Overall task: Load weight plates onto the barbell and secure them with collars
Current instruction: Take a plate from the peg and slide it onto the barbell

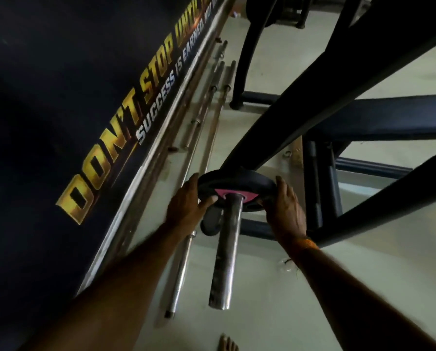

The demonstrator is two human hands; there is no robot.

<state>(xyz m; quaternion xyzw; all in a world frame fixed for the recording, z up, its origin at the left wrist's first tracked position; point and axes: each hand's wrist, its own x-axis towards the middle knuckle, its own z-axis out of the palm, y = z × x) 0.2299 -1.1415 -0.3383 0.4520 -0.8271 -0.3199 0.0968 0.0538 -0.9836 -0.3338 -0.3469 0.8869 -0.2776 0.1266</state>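
Note:
A black weight plate (pixel 239 182) with a pink centre ring sits on the steel barbell sleeve (pixel 225 252), far up the sleeve against the dark rack upright. My left hand (pixel 186 206) grips the plate's left rim, thumb on its near face. My right hand (pixel 285 209) holds the right rim. The bare sleeve end points toward me. No collar is visible on the sleeve.
Dark bench-rack beams (pixel 338 79) cross the upper right. Several spare steel bars (pixel 199 138) lie on the pale floor along a black wall banner (pixel 110 153) at the left. A dark rounded object (pixel 212 221) hangs below the plate. A bare foot (pixel 227 343) shows at the bottom.

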